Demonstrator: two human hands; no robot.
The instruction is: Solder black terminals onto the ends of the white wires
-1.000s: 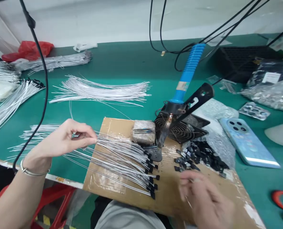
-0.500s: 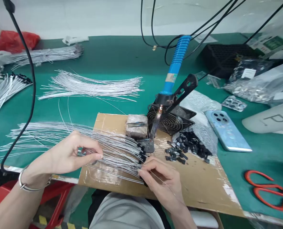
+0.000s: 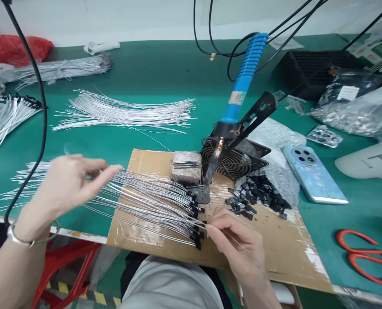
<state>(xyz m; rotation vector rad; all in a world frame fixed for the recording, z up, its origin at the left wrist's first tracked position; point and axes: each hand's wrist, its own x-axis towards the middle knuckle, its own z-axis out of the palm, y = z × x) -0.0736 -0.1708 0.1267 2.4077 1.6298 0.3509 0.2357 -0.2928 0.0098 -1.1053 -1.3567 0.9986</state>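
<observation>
A spread of thin white wires with black connectors at their right ends lies over the cardboard and the green table. My left hand hovers over the left part of the wires, thumb and fingers apart, nothing visible between them. Just right of the connectors, my right hand pinches a thin wire that trails back across the palm. Behind the connectors stands a soldering iron with a blue handle, its tip down by a worn block.
Loose black connectors are heaped right of a black fan. Another white wire bundle lies behind. A blue phone, red-handled scissors and a white cup are at the right. A black cable hangs at the left.
My left hand has moved left and up, its thumb and fingertips now parted. My right hand has shifted right with the wire, and more of the black connectors show.
</observation>
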